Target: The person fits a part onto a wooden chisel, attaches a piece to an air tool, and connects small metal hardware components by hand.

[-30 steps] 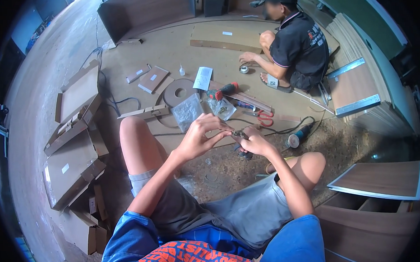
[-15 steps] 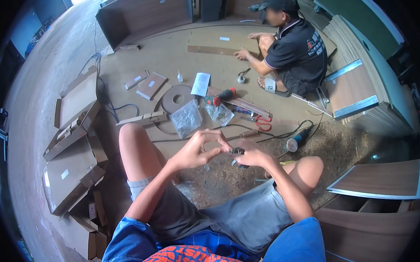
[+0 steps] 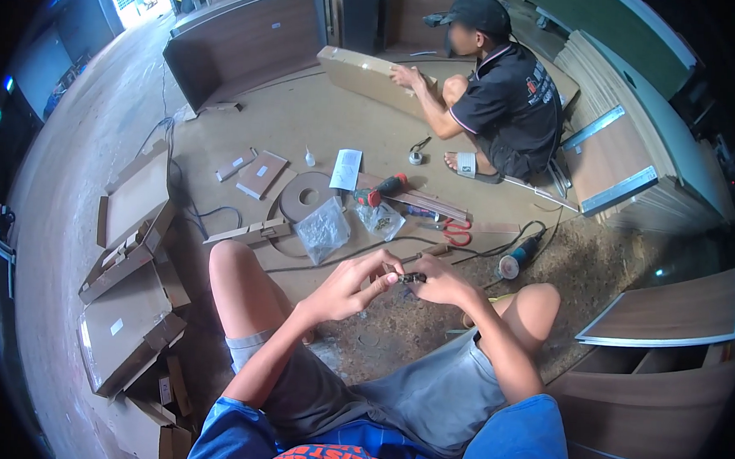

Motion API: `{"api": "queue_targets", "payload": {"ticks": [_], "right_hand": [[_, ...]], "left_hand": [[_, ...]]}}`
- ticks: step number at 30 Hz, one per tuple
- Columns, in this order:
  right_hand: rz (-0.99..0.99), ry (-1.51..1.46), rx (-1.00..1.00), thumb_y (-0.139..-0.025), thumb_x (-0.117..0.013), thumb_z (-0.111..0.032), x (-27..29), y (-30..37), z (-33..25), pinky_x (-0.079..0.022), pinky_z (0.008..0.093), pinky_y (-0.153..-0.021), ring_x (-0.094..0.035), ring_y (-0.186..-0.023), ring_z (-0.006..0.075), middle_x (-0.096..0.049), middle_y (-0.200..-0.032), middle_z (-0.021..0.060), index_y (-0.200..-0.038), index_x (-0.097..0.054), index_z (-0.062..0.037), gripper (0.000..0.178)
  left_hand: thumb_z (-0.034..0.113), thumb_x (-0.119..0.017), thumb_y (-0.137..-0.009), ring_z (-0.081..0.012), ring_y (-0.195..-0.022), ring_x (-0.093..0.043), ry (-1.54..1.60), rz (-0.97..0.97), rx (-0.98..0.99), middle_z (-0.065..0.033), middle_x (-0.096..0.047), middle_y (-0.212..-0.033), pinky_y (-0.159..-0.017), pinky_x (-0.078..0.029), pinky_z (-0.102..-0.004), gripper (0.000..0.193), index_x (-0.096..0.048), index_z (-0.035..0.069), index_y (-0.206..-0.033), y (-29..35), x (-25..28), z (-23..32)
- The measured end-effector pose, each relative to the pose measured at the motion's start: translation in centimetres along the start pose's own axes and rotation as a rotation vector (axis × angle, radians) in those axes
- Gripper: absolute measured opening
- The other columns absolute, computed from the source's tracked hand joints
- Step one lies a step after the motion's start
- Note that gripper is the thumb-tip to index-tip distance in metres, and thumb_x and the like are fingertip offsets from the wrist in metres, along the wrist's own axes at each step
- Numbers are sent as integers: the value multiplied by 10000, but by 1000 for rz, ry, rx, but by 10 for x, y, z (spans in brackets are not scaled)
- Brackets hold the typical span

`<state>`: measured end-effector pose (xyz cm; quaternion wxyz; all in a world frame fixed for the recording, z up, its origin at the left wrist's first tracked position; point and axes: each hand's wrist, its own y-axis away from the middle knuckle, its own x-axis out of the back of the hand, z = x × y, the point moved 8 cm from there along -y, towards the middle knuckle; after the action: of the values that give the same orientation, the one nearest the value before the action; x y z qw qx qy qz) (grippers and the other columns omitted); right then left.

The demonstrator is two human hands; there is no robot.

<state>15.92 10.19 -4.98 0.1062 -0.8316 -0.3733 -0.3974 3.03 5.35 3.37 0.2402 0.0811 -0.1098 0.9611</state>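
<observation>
Between my knees I hold a small dark metal-looking piece (image 3: 412, 278), too small to name. My left hand (image 3: 349, 287) pinches near its left end, thumb and forefinger together. Curled round its other end is my right hand (image 3: 449, 284), whose fingers partly hide the piece. Just beyond my hands lie two clear plastic bags, one a larger crumpled bag (image 3: 323, 230) and the other a bag of small fittings (image 3: 380, 220). A red-and-black cordless drill (image 3: 379, 190) lies behind them.
A co-worker (image 3: 512, 96) squats at the far right, tilting a flat cardboard box (image 3: 363, 73). An angle grinder (image 3: 520, 258), red-handled scissors (image 3: 457, 232) and an edging roll (image 3: 306, 197) lie around. Open cartons (image 3: 126, 321) stand left; stacked boards (image 3: 638, 144) and a panel (image 3: 671, 310) stand right.
My left thumb and forefinger have come together at the dark piece, and both hands sit slightly lower in the picture. The co-worker has raised the flat box onto its edge.
</observation>
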Motion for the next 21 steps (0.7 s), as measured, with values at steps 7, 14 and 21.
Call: {"api": "queue_targets", "payload": {"ticks": [7, 14, 21], "right_hand": [[14, 58, 61, -733, -574, -131, 13, -8, -20, -458, 500, -746, -589, -833, 417, -590, -719, 236, -715, -597, 46, 179], [32, 103, 57, -682, -580, -132, 18, -8, -34, -463, 500, -741, -589, -827, 417, -600, -742, 241, -703, -584, 61, 194], [-43, 106, 7, -697, -599, -140, 8, -9, -31, -479, 480, -732, -598, -812, 428, -591, -756, 267, -762, -613, 71, 222]], "left_hand": [[172, -489, -943, -227, -518, -556, -318, 118, -90, -66, -579, -684, -516, -424, -342, 164, -546, 69, -1057, 1, 9, 13], [134, -495, -895, -240, -543, -557, -394, 121, -122, -80, -575, -706, -518, -424, -340, 140, -552, 67, -1004, 6, 11, 17], [126, -493, -861, -284, -654, -579, -560, 99, -189, -103, -566, -789, -577, -430, -373, 154, -555, 57, -984, 7, 11, 16]]}}
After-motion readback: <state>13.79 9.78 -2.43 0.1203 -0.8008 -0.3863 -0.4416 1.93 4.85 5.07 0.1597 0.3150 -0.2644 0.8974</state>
